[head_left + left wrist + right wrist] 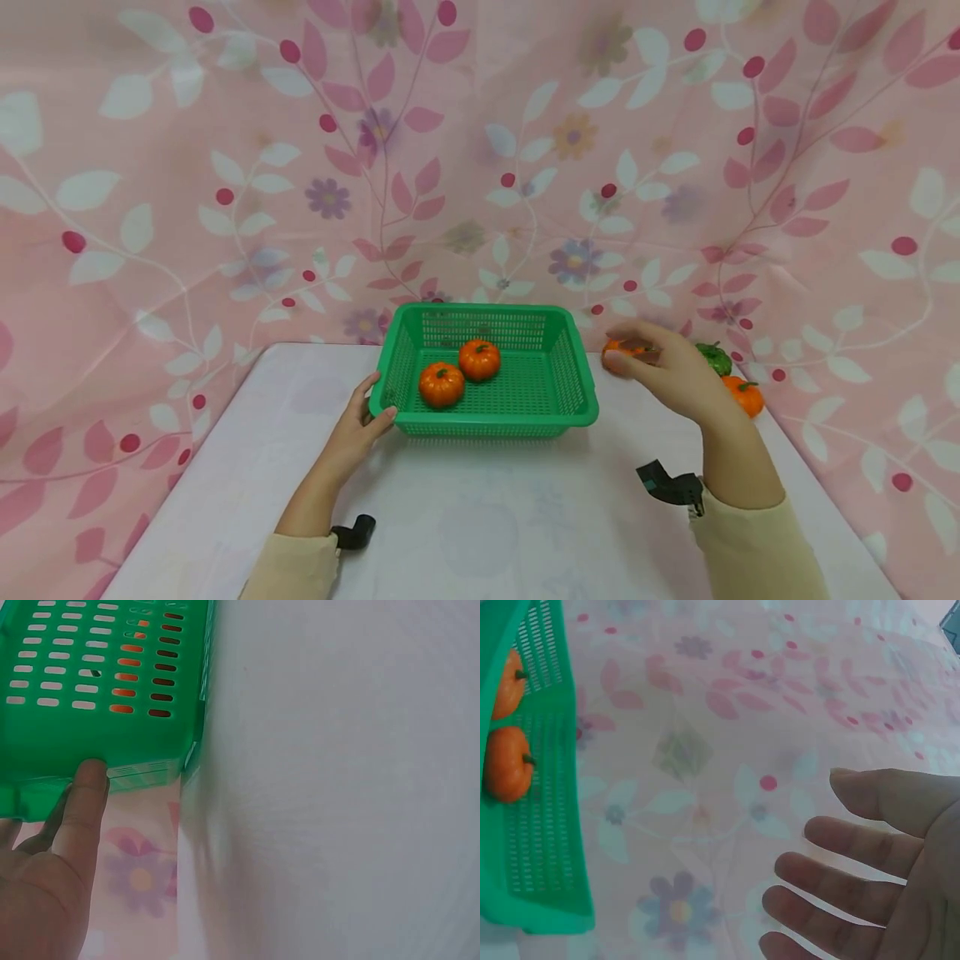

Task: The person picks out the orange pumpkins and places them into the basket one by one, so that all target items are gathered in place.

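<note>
A green plastic basket (517,408) with slotted sides stands on the white table. Inside it, toward the left, lie two small orange pumpkins, one nearer the front (441,387) and the other just behind it (480,360). My left hand (358,425) grips the basket's left front corner, thumb at the front and fingers along the side. To the right of the basket my right hand (667,367) is held with its fingers spread and nothing in them. Another orange pumpkin (624,347) shows partly hidden by that hand. In the right wrist view the fingers (840,881) are extended.
Near the table's right edge, beyond my right wrist, lie a green pumpkin (715,358) and one more orange pumpkin (744,397). A pink floral cloth (480,167) hangs behind the table. Each wrist carries a black camera mount, such as the right one (671,487).
</note>
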`<action>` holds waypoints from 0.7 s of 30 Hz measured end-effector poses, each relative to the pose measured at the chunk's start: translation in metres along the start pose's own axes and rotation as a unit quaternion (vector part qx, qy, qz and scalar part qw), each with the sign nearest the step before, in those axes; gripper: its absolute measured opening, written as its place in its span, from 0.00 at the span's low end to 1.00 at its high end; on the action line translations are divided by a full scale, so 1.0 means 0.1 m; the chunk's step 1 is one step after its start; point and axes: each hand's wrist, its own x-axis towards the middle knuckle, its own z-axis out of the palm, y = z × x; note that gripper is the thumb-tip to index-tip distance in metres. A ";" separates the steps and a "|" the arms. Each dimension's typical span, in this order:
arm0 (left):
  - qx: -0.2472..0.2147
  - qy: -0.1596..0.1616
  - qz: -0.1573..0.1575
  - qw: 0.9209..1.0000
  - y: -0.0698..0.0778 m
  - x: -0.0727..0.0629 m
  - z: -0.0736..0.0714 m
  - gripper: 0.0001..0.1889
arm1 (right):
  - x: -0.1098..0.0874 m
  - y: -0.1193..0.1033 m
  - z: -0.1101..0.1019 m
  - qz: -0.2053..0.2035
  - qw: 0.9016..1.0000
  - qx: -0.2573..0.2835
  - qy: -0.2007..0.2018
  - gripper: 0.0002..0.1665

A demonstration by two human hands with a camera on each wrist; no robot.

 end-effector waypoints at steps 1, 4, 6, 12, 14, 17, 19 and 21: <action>0.000 -0.001 0.000 1.000 0.00 0.00 0.00 0.41 | -0.03 0.03 -0.01 0.005 1.000 -0.010 0.012 0.26; 0.001 -0.003 0.001 1.000 -0.01 0.00 -0.01 0.42 | -0.11 0.11 -0.06 0.019 0.998 -0.045 0.045 0.28; 0.002 -0.003 0.003 1.000 -0.01 0.00 -0.02 0.42 | -0.16 0.18 -0.10 0.024 0.996 -0.063 0.064 0.28; 0.003 -0.003 0.000 1.000 -0.02 0.01 -0.02 0.42 | -0.28 0.44 -0.24 0.022 0.989 -0.083 0.118 0.25; 0.003 -0.002 -0.002 1.000 -0.02 0.01 -0.02 0.42 | -0.32 0.52 -0.29 0.033 0.987 -0.086 0.128 0.26; 0.002 -0.004 -0.004 1.000 -0.01 0.00 -0.01 0.41 | -0.38 0.61 -0.35 0.049 0.984 -0.086 0.145 0.26; 0.000 -0.004 -0.004 1.000 0.01 0.00 -0.01 0.41 | -0.40 0.68 -0.39 0.059 0.981 -0.097 0.158 0.26; -0.002 -0.007 -0.004 1.000 0.02 0.00 -0.01 0.41 | -0.42 0.75 -0.41 0.068 0.978 -0.099 0.173 0.27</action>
